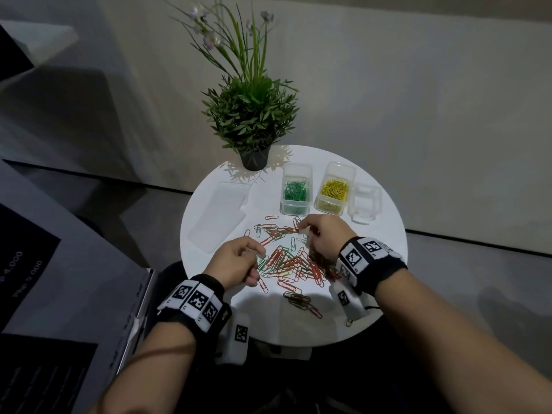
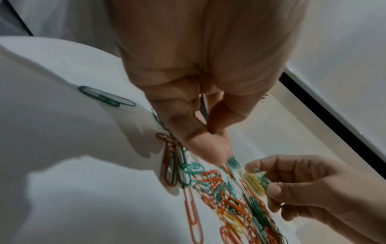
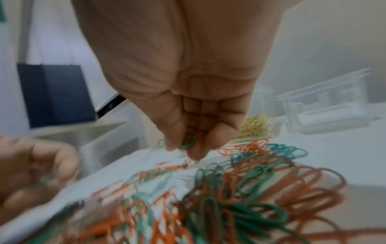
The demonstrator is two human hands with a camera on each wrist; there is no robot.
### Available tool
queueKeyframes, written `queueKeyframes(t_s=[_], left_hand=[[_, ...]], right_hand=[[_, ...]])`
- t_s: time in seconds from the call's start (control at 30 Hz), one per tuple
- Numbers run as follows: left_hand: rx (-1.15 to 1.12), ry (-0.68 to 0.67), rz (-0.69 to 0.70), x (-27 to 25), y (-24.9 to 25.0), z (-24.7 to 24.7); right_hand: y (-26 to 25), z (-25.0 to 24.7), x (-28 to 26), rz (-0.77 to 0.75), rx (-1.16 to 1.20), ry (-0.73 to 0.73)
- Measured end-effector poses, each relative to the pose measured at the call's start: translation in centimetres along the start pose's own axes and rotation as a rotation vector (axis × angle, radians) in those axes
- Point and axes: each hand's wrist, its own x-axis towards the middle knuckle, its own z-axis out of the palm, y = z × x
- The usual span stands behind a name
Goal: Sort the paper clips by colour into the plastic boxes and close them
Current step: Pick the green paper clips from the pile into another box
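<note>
A heap of red and green paper clips (image 1: pixel 286 264) lies in the middle of the round white table (image 1: pixel 385 234). Behind it stand an open box of green clips (image 1: pixel 295 191), an open box of yellow clips (image 1: pixel 334 189) and an empty clear box (image 1: pixel 366 201). My right hand (image 1: pixel 303 228) hovers at the heap's far edge; in the right wrist view thumb and fingers pinch a green paper clip (image 3: pixel 189 140). My left hand (image 1: pixel 260 258) is curled over the heap's left side, thumb and forefinger pinched (image 2: pixel 211 130) on something small and greenish.
Clear lids (image 1: pixel 221 213) lie on the table's left part. A potted plant (image 1: pixel 254 121) stands at the table's far edge. A few clips (image 1: pixel 301 301) lie near the front edge. A dark box (image 1: pixel 44 294) sits to the left of the table.
</note>
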Motion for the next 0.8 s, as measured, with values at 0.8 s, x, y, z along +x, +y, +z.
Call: queueKeyframes(t_s=[0.8], left_hand=[[1.113, 0.06, 0.21, 2.0, 1.6, 0.8]], right_hand=[[0.6, 1.3, 1.9, -0.226, -0.378, -0.168]])
